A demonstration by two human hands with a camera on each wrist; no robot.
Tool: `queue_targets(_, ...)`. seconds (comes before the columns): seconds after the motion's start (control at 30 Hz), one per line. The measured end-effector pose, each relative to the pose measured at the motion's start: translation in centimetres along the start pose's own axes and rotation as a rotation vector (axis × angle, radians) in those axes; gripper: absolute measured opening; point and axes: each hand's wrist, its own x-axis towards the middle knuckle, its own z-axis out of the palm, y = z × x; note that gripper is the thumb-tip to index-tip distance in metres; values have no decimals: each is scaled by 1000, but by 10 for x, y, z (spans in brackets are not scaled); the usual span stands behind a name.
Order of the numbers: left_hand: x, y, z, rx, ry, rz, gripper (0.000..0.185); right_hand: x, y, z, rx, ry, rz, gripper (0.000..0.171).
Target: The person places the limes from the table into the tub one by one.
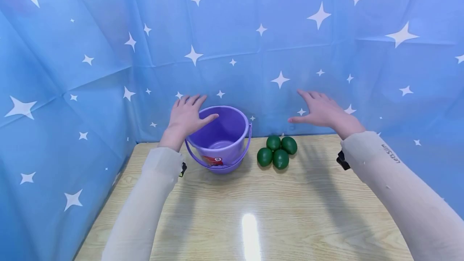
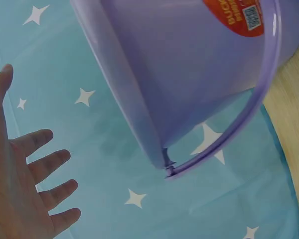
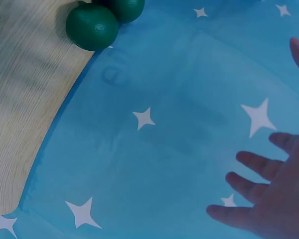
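A purple bucket (image 1: pixel 226 154) with a red label stands upright at the back of the table, its handle (image 1: pixel 237 160) hanging down at the front. My left hand (image 1: pixel 186 118), fingers spread, hovers by the bucket's left rim and holds nothing. The left wrist view has that hand (image 2: pixel 27 184) apart from the bucket (image 2: pixel 189 59). To the bucket's right, several dark green round fruits (image 1: pixel 280 159) lie in a tight cluster. Raised behind and right of them is my right hand (image 1: pixel 322 110), fingers extended and grasping nothing; the right wrist view shows it (image 3: pixel 279 194) away from the fruits (image 3: pixel 92 27).
A wooden table (image 1: pixel 290 212) carries the bucket and fruits. Blue cloth with white stars (image 1: pixel 235 19) hangs right behind its back edge and along its left side. A bright reflection lies on the tabletop near the front.
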Motion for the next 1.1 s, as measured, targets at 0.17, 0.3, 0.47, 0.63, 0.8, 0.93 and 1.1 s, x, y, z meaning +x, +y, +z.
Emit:
queue_targets(0.17, -4, -5, 5, -11, -1, -7, 91, 1, 2, 3, 3, -6, -10, 115)
queue_targets(0.3, -7, -8, 11, -14, -10, -19, 91, 2, 3, 7, 10, -8, -16, 113)
queue_targets(0.47, -9, -12, 18, -15, -23, -38, 90, 2, 4, 11, 15, -23, -13, 115)
queue_targets(0.63, -10, -16, 24, -15, -37, -45, 91, 1, 4, 13, 18, -35, -14, 117)
queue_targets(0.8, -10, -18, 30, -19, -37, -47, 89, 0, 4, 17, 23, -37, -14, 115)
queue_targets(0.93, -11, -19, 34, -20, -39, -51, 88, 0, 4, 21, 28, -42, -14, 116)
queue_targets(1.1, -12, -20, 37, -30, -40, -56, 87, 1, 5, 24, 37, -48, -26, 115)
